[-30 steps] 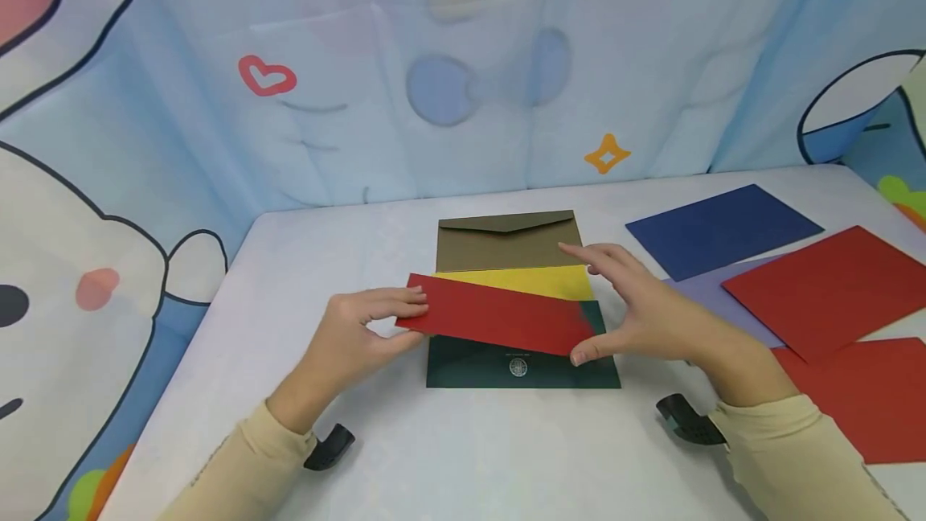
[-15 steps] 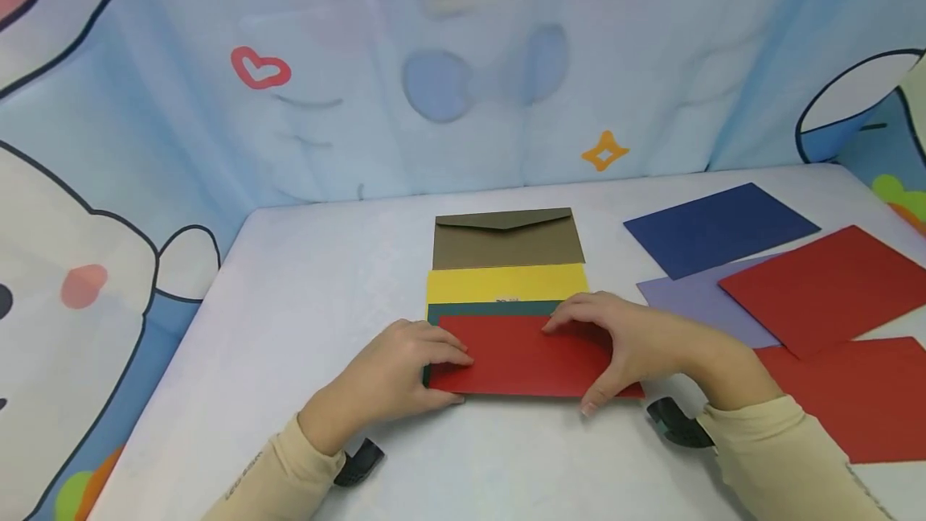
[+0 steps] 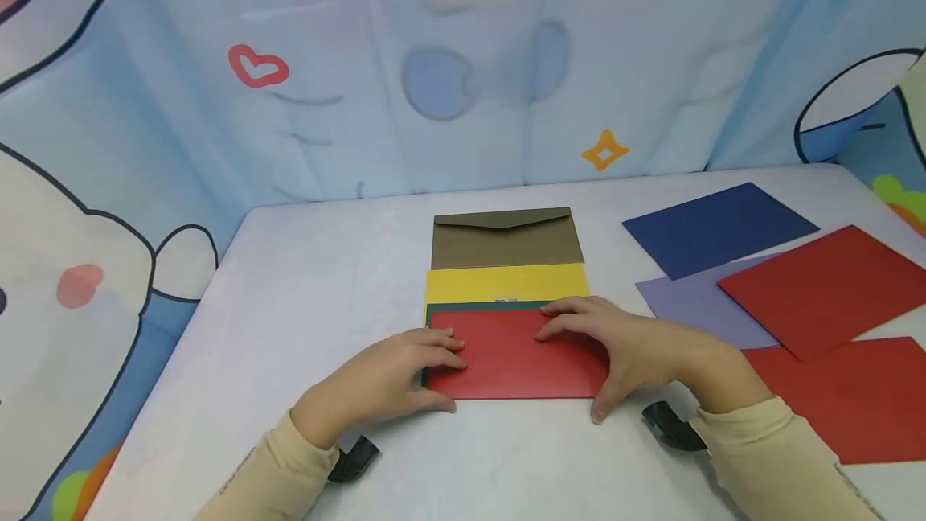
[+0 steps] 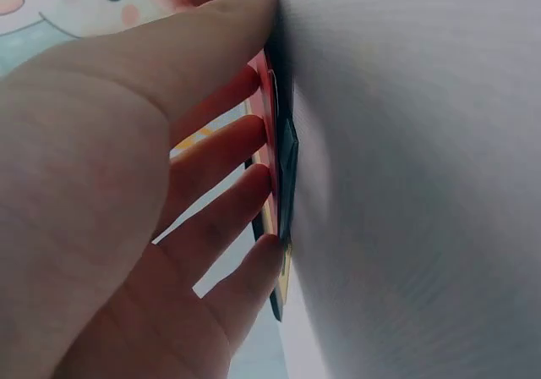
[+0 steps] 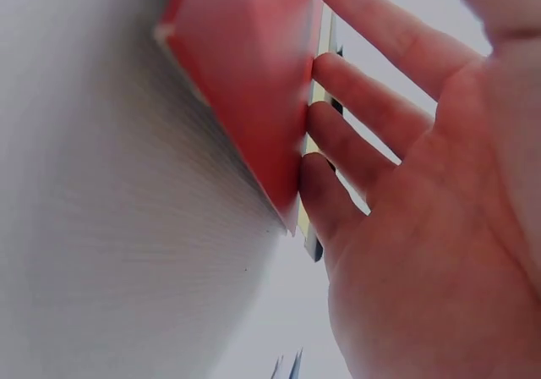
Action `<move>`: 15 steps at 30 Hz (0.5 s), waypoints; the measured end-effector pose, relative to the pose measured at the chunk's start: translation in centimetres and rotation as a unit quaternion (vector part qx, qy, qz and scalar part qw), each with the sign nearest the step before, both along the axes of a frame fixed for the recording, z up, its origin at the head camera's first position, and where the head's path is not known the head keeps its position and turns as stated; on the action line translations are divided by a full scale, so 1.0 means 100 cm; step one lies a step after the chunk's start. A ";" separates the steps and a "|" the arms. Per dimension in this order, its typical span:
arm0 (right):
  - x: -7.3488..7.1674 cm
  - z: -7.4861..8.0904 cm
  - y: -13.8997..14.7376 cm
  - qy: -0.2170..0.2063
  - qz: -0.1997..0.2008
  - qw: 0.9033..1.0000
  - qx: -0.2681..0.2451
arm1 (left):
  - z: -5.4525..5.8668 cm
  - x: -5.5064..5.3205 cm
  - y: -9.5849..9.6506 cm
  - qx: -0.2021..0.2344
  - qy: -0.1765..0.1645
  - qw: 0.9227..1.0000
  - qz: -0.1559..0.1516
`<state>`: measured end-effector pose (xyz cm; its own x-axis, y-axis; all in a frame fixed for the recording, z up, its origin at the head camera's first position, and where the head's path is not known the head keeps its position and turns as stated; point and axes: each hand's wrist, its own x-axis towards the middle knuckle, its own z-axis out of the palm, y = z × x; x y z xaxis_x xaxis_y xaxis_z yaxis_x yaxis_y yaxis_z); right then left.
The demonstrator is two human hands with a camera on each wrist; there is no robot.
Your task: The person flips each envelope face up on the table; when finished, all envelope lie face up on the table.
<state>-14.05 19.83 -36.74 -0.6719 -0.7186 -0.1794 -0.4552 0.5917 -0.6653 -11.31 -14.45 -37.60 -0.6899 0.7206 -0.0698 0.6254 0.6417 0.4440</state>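
Note:
A red envelope point(image 3: 499, 368) lies over a dark green envelope point(image 3: 477, 306), whose back and left edges peek out as thin strips. My left hand point(image 3: 387, 376) rests its fingertips on the red envelope's left end, thumb at the front edge. On the right end, my right hand point(image 3: 637, 344) touches the top with spread fingers, its thumb on the table by the front corner. Behind them a yellow envelope point(image 3: 470, 284) and an olive-brown envelope point(image 3: 506, 244) with its flap showing form a stepped column. In the right wrist view straight fingers meet the red envelope point(image 5: 254, 83).
To the right lie a navy envelope point(image 3: 723, 227), a lilac envelope point(image 3: 709, 304) and two overlapping red envelopes, the upper red one point(image 3: 832, 288) partly covering the lower red one point(image 3: 854, 400). A printed curtain point(image 3: 347, 127) hangs behind the white table point(image 3: 325, 264).
The red envelope has come down from a tilted hold onto the green one, toward the table's front, and is now squared with it. Both hands moved with it; the right-hand envelopes stayed put.

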 end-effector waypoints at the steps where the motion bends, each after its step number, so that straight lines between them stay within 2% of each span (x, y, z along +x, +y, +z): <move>1: 0.000 0.000 -0.001 0.000 -0.004 1.000 0.001 | 0.000 0.000 0.000 -0.004 0.005 1.000 -0.003; 10: 0.001 0.002 -0.003 0.038 -0.035 0.998 0.029 | 0.000 0.000 -0.002 -0.029 0.082 0.996 -0.036; 15: 0.002 0.001 -0.002 0.036 -0.033 0.998 0.027 | 0.000 0.000 -0.003 -0.027 0.089 0.995 -0.046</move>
